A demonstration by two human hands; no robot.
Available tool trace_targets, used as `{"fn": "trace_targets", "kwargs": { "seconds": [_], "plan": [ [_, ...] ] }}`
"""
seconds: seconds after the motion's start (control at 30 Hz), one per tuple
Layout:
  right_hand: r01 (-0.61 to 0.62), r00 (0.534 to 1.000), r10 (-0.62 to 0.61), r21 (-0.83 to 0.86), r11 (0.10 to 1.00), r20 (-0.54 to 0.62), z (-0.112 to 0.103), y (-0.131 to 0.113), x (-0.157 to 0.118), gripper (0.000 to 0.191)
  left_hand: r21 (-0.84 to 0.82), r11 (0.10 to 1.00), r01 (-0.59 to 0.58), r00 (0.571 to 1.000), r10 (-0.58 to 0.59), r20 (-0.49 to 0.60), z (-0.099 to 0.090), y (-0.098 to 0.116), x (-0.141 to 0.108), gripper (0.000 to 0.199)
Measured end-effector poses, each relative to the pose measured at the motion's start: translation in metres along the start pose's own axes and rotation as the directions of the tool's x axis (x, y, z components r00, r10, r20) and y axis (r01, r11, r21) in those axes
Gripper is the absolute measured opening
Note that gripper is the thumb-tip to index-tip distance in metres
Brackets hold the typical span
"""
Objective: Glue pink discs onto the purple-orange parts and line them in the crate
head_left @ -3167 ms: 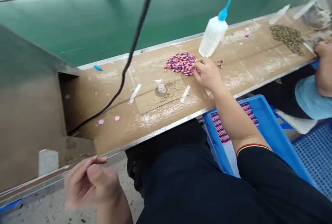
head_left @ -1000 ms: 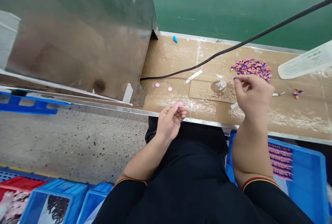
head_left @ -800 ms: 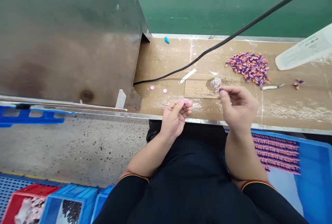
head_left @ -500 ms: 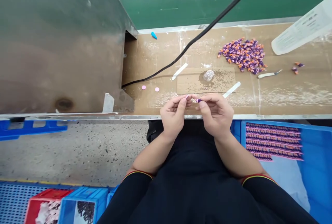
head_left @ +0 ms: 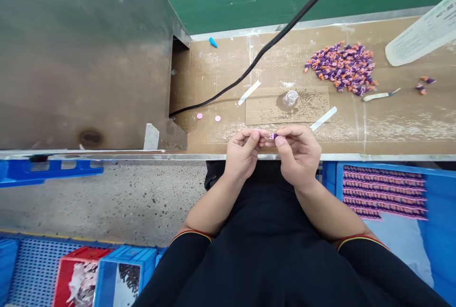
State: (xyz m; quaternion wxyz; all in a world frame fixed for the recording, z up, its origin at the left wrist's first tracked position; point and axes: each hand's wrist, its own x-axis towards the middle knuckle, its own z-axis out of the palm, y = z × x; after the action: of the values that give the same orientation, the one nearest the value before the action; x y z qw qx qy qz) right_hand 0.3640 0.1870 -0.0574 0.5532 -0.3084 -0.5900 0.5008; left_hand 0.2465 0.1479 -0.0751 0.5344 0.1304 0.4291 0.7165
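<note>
At our cardboard-covered bench [head_left: 213, 69], with a heap of purple-and-orange pieces [head_left: 340, 67] lying farther along it, our left hand [head_left: 242, 155] and right hand [head_left: 297, 157] meet in front of us, both grips clenched in a fingertip pinch on a tiny purple-and-pink piece [head_left: 273, 136] between them.

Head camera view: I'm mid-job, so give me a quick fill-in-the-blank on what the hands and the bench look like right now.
The right hand holds a small ____ piece close to the left hand.
The pink discs left of the clear plastic cup number ____.
The heap of purple and orange pieces lies to the ____ of that cup.
Rows of strips lie in a ____ crate.

Missing words: purple; two; right; blue.
</note>
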Motion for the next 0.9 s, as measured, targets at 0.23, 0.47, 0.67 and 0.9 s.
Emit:
{"fn": "trace_targets", "kwargs": {
  "seconds": [0.23, 0.47, 0.67, 0.9],
  "plan": [
    [-0.124, 0.992, 0.127, 0.079, 0.989, -0.023, 0.002, -0.002, 0.000, 0.018, 0.138, 0.958, -0.252, 0.965, 0.259, -0.039, 0.003, -0.003, 0.000, 0.030],
    [-0.180, 0.982, 0.177, 0.040, 0.983, 0.063, -0.004, -0.004, 0.003, 0.023, 0.371, 0.852, -0.368, 0.925, 0.377, 0.053, -0.001, 0.000, -0.003, 0.029],
    [-0.072, 0.996, 0.072, -0.008, 0.997, 0.052, -0.007, 0.001, 0.006, 0.013, 0.341, 0.914, -0.221, 0.970, 0.242, -0.020, -0.004, 0.004, -0.008, 0.034],
    [0.108, 0.994, -0.102, -0.131, 0.985, 0.051, -0.005, 0.000, 0.000, 0.010, 0.201, 0.966, -0.163, 0.981, 0.181, -0.076, -0.001, 0.008, -0.009, 0.038]
  ]
}}
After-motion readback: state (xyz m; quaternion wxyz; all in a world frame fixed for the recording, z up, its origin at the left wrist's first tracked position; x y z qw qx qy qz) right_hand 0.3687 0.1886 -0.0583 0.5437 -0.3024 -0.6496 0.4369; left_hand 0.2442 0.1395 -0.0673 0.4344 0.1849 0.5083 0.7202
